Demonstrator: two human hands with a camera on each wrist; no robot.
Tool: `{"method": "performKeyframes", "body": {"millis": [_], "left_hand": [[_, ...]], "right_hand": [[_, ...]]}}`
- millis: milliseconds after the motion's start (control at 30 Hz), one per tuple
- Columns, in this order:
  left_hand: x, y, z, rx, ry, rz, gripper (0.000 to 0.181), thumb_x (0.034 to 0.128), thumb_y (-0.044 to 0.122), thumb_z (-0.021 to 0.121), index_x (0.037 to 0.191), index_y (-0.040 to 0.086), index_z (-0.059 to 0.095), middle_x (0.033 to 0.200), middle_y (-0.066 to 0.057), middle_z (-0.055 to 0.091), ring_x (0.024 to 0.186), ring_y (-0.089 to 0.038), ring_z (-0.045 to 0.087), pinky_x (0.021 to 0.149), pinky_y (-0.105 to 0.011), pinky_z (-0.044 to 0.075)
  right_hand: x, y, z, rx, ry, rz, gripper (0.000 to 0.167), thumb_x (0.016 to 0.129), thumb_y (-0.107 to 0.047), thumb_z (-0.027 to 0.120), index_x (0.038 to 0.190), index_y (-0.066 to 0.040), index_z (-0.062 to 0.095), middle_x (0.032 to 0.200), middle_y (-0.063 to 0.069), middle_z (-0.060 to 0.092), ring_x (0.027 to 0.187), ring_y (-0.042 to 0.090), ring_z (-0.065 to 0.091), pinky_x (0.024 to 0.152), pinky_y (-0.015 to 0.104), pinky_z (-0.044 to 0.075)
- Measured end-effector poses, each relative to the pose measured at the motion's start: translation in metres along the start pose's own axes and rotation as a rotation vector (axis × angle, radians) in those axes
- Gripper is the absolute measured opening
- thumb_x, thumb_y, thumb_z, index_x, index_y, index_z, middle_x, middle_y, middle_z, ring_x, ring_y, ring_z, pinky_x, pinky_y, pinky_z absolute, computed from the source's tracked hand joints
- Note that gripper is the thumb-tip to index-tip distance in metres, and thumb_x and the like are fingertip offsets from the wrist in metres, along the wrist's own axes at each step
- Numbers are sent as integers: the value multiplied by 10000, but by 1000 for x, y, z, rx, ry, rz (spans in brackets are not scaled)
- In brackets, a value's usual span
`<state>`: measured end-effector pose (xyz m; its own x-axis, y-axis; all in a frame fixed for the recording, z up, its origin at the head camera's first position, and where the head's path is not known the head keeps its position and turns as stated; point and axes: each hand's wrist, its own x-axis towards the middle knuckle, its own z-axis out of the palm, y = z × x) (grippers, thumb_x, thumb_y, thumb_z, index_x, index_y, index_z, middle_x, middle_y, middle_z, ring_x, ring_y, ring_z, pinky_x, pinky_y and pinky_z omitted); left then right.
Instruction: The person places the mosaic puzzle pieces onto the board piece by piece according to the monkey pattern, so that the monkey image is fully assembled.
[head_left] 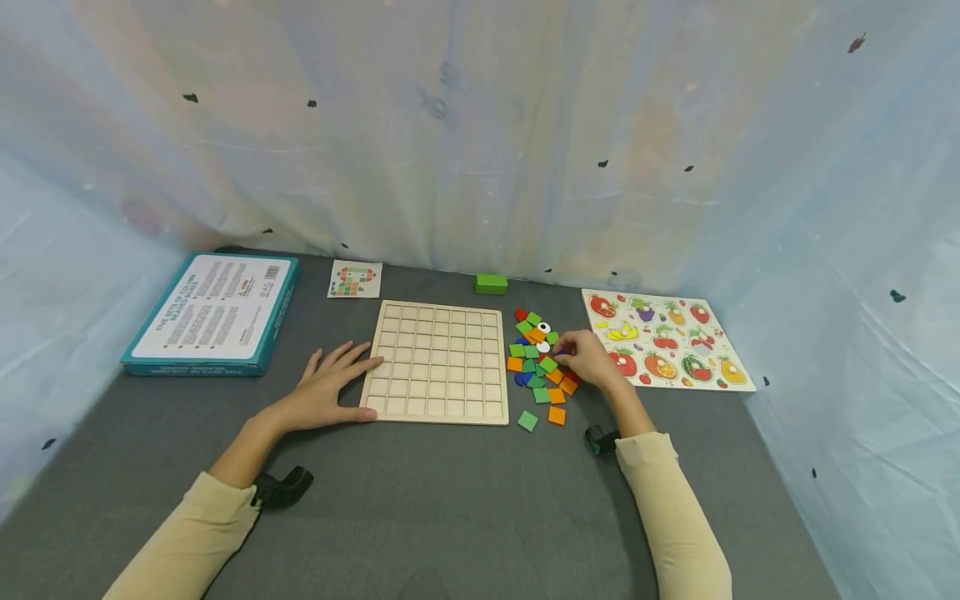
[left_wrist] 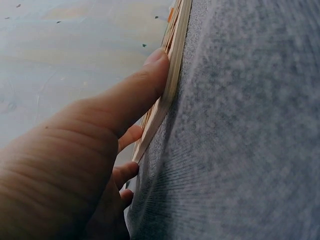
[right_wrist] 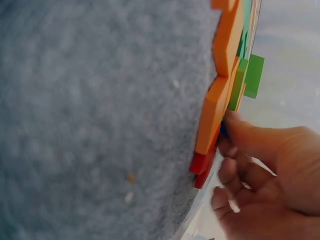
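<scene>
My left hand has its fingers spread, with thumb and fingertips against the left edge of a pale wooden grid board. In the left wrist view the thumb presses on the board's rim. On the right, my right hand reaches into a loose pile of small coloured tiles. Its thumb and forefinger pinch a blue piece, mostly hidden by the fingers. Close by lie an orange tile, a green tile and a white disc with a black centre.
A teal box lies at the back left, near a small pattern card. Behind the board is a green block. A fruit picture board lies beyond the right hand. Fabric walls border the grey table.
</scene>
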<state>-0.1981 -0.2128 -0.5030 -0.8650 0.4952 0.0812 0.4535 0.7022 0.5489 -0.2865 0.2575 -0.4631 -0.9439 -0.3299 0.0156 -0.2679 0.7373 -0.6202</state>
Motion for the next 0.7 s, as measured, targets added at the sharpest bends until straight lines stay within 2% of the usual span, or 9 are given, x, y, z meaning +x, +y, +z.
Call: {"method": "performKeyframes", "body": {"millis": [100, 167, 300, 400, 500, 600, 700], "left_hand": [[0, 0, 0, -1, 3, 4, 909, 822, 557, 755, 1550, 156, 387, 1625, -187, 208, 1481, -454, 69, 1068, -718, -47], [0, 0, 0, -2, 8, 6, 907, 821, 554, 758, 1547, 151, 393, 1622, -190, 216, 1478, -459, 75, 1066, -720, -44], [0, 1, 0, -9, 8, 6, 909, 818, 551, 762, 1545, 145, 396, 1622, -191, 215, 1477, -461, 77, 1066, -720, -48], [-1, 1, 0, -15, 3, 4, 913, 819, 552, 761, 1548, 147, 390, 1625, -187, 208, 1479, -457, 73, 1067, -718, -52], [-1, 1, 0, -14, -1, 3, 914, 821, 555, 757, 1550, 148, 385, 1627, -185, 205, 1480, -456, 71, 1067, -718, -50], [0, 0, 1, -12, 0, 4, 912, 822, 556, 756, 1551, 151, 385, 1627, -184, 205, 1481, -455, 70, 1067, -718, -50], [0, 0, 0, -13, 8, 7, 906, 822, 550, 759, 1548, 153, 390, 1625, -184, 210, 1480, -457, 73, 1066, -718, -50]], "right_hand": [[0, -3, 1, 28, 88, 1, 66, 928, 19, 677, 975, 46, 714, 902, 148, 675, 749, 242, 557, 688, 341, 466], [0, -7, 2, 54, 128, 5, 124, 938, 18, 663, 1045, 57, 714, 940, 168, 681, 757, 236, 568, 685, 336, 472], [1, -18, 3, 50, 121, -2, 245, 984, 7, 595, 1207, 66, 677, 998, 207, 686, 663, 225, 538, 608, 309, 441], [1, -28, 5, 34, 119, -14, 237, 1005, -11, 565, 1189, 82, 682, 1001, 232, 690, 631, 243, 534, 582, 307, 429], [4, -35, 7, 114, 142, -1, 217, 1008, -19, 567, 1129, 110, 693, 993, 251, 698, 704, 307, 629, 642, 344, 516], [7, -42, 9, 222, 160, 30, 231, 1005, -25, 576, 1153, 119, 679, 967, 258, 710, 787, 377, 687, 729, 432, 561], [11, -48, 10, 243, 175, 53, 224, 994, -52, 608, 1131, 102, 697, 926, 229, 731, 827, 380, 703, 769, 476, 558]]}}
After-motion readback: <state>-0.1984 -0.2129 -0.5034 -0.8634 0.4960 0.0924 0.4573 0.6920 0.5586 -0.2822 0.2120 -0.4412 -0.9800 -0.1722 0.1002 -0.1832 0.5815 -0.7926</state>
